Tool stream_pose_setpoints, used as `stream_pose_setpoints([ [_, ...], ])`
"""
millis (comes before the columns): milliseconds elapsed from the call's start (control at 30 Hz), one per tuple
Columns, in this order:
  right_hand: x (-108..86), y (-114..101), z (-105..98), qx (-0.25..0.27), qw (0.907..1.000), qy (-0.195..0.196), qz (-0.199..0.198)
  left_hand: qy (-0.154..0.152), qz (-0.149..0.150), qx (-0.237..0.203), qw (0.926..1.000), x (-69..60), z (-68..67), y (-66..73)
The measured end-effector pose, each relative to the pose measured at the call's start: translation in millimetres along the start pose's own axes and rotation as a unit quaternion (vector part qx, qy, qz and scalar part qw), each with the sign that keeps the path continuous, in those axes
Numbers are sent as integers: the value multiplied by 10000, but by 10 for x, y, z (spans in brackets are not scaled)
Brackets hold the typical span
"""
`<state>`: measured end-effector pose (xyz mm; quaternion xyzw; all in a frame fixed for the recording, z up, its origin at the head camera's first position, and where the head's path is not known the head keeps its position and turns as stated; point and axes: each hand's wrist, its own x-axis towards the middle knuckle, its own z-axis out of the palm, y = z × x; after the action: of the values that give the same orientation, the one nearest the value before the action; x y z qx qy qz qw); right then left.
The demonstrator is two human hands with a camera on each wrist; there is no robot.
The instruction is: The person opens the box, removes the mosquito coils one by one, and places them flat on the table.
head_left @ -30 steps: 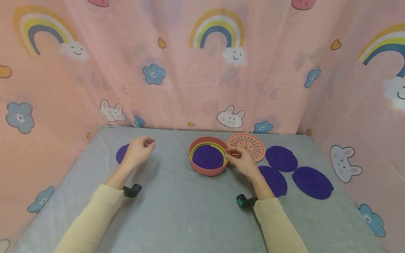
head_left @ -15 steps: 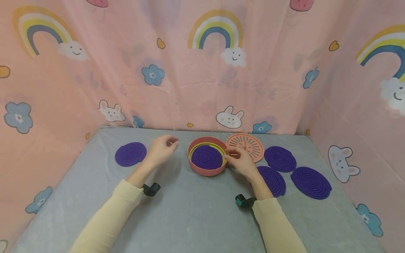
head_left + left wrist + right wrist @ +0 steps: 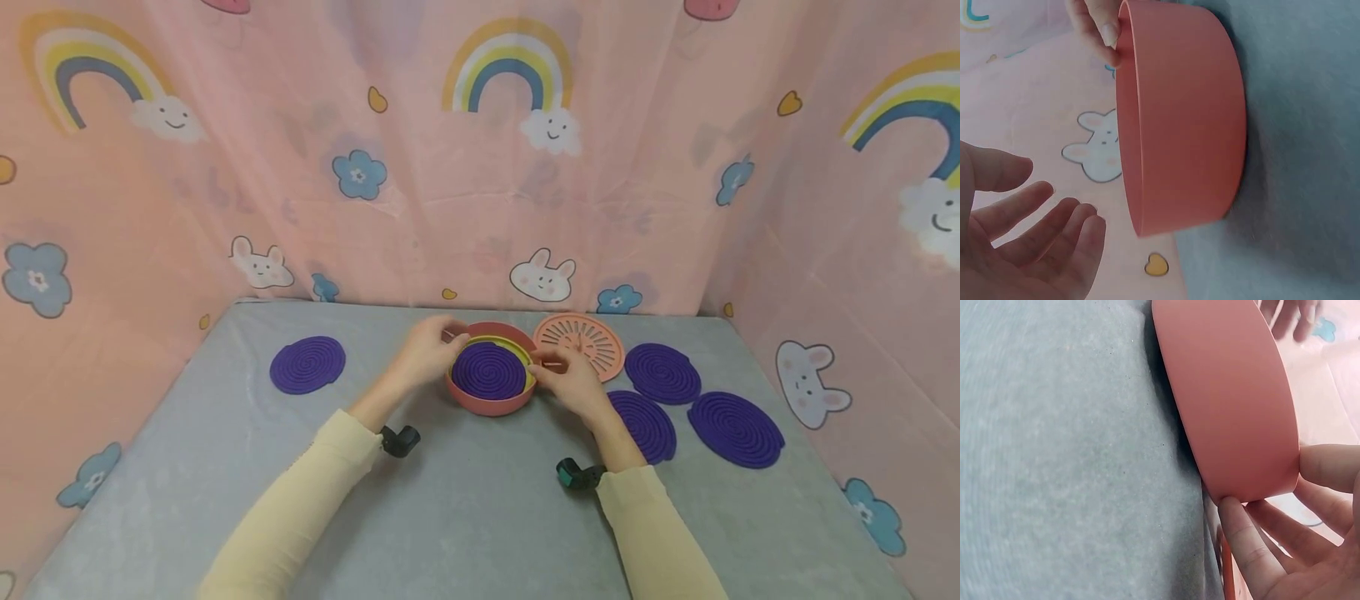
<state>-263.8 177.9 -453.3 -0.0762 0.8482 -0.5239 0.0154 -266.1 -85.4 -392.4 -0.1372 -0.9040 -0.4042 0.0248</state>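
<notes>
A round pink mosquito coil box (image 3: 491,407) stands in the middle of the table. Inside it lies a purple mosquito coil (image 3: 489,372), with a yellow rim (image 3: 516,342) showing around it. My right hand (image 3: 573,383) holds the box's right side, thumb at the rim and fingers against the outer wall in the right wrist view. At the box's left edge is my left hand (image 3: 429,350); in the left wrist view its fingers (image 3: 1088,244) are loosely bent and apart from the wall, with nothing between them.
An orange slotted lid (image 3: 603,346) lies just behind my right hand. Several purple coils rest flat to the right, one of them (image 3: 735,429) farthest out. A single coil (image 3: 307,365) lies at the left. A pink patterned curtain (image 3: 420,242) stands behind the table.
My left hand has moved right, from over the lone left coil to the box's left edge, uncovering that coil. My right hand has stayed on the box.
</notes>
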Motion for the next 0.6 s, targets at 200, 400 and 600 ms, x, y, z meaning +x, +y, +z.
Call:
stream_pose_setpoints([
  [200, 12, 12, -9, 20, 10000, -23, 45, -177, -14, -17, 9998, 122, 152, 38],
  [400, 7, 12, -4, 34, 10000, -22, -36, -331, -251, 10, 9991, 260, 289, 40],
  [600, 16, 12, -1, 2, 10000, 10, 3, -572, -507, 85, 9970, 341, 361, 87],
])
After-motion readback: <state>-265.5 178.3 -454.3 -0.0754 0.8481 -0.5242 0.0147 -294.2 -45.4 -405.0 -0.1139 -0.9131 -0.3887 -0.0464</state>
